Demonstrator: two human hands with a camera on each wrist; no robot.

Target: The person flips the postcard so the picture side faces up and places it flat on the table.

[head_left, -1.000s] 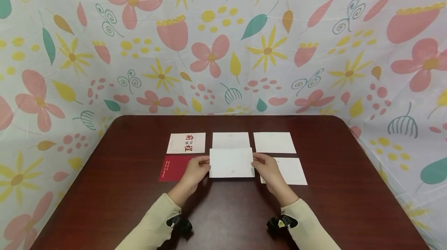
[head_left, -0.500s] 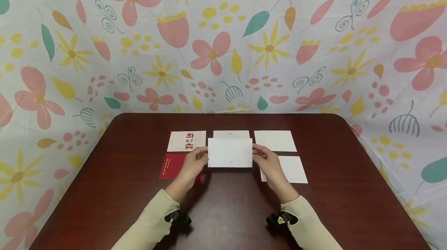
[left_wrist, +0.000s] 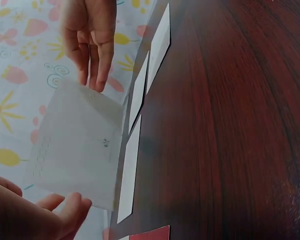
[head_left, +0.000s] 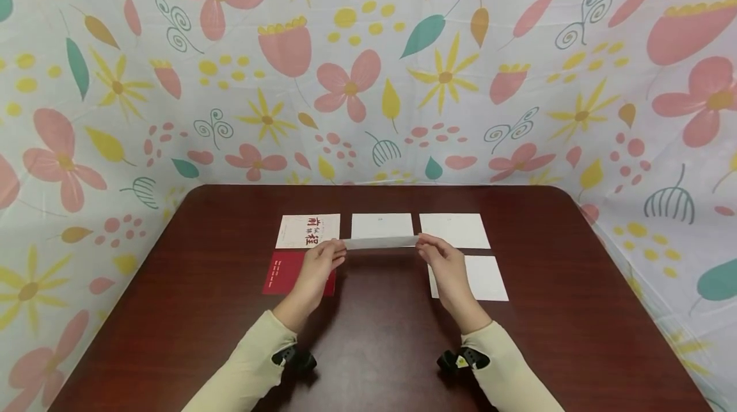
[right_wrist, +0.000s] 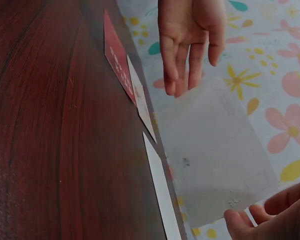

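Observation:
A white card (head_left: 380, 243) is held up off the table between both hands, tilted so it shows as a thin strip in the head view. My left hand (head_left: 313, 271) pinches its left edge, and my right hand (head_left: 450, 271) pinches the right one. From the left wrist, the broad face of the card (left_wrist: 80, 145) shows small dark print, with left fingertips (left_wrist: 76, 210) at its lower edge. In the right wrist view the same card (right_wrist: 220, 160) spans between the two hands.
Behind the held card lies a white card (head_left: 381, 224). To the right are two more white cards, one at the back (head_left: 455, 231) and one nearer (head_left: 486, 279). A card with red characters (head_left: 293, 231) and a red card (head_left: 283, 273) lie left on the dark wooden table (head_left: 380, 348).
Both hands have raised the white card from near the table and moved it slightly away. It has tilted from showing its broad face to almost edge-on in the head view.

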